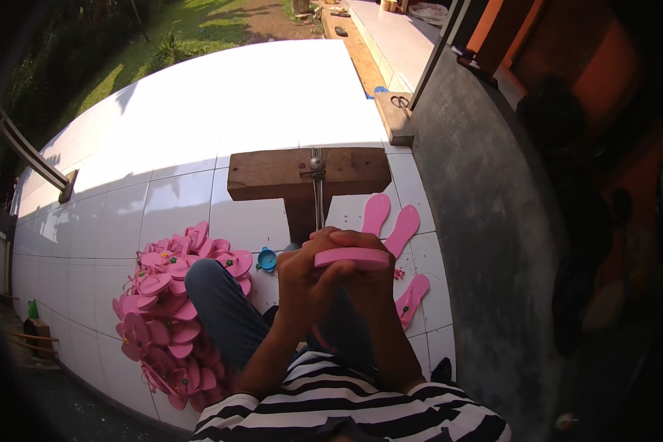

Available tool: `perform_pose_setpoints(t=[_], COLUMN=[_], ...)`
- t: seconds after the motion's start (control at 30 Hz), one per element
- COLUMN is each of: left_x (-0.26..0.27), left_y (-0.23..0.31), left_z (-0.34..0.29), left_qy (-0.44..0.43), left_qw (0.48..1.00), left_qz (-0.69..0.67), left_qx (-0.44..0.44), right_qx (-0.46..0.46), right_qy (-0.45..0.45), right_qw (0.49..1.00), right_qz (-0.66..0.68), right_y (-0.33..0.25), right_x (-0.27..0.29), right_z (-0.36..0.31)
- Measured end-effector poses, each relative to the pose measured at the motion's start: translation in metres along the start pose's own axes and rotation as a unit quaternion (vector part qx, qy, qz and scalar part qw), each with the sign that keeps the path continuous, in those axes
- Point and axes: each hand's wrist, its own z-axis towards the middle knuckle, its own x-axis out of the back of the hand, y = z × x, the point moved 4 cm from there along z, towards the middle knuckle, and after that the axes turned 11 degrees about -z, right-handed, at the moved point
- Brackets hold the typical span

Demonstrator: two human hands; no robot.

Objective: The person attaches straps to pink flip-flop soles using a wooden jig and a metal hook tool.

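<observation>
Both hands grip one pink flip-flop [351, 258] in front of my chest; its thick front edge faces up toward me. My left hand [302, 274] wraps it from the left, thumb against its near face. From the right, my right hand [370, 286] closes on it, and the fingers of both hands meet over its far side. A thin pink strap [321, 339] hangs below, between my forearms. Just beyond stands a wooden T-shaped stand [265, 174] with metal rods and a round-headed bolt [317, 163] strapped at its middle.
At my left lies a big heap of pink flip-flops [173, 317], with a small blue cup [267, 259] beside it. Loose pink soles [404, 230] and a strapped flip-flop [412, 300] lie right on the white tiles. A grey wall [486, 221] bounds the right; scissors [399, 102] rest on a ledge.
</observation>
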Motion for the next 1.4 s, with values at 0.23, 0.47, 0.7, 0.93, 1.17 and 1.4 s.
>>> perform_pose_setpoints(t=[0.23,0.47,0.7,0.93,1.17,1.4], left_x=[-0.003,0.042,0.047,0.056,0.057,0.064], left_y=[0.039,-0.08,-0.088,-0.073,-0.062,-0.05], left_z=[-0.071,-0.076,-0.059,-0.039,-0.015,0.001], left_qy=[-0.166,-0.005,-0.026,0.004,-0.002,0.053], left_qw=[0.983,0.945,0.981,0.973,0.962,0.959], left_qz=[-0.062,0.041,0.129,0.087,0.271,0.269], left_qx=[0.052,0.323,0.146,0.215,-0.034,-0.074], right_qx=[0.009,-0.03,-0.111,-0.129,-0.038,-0.045], right_qy=[0.004,0.119,-0.096,-0.09,-0.106,-0.187], right_qw=[0.995,0.867,0.744,0.727,0.788,0.858], right_qz=[-0.101,-0.484,-0.652,-0.668,-0.606,-0.476], right_y=[-0.054,0.002,0.019,0.022,0.021,-0.001], right_x=[-0.013,-0.006,-0.027,-0.037,-0.034,-0.015], right_z=[-0.086,-0.077,-0.076,-0.074,-0.052,-0.066])
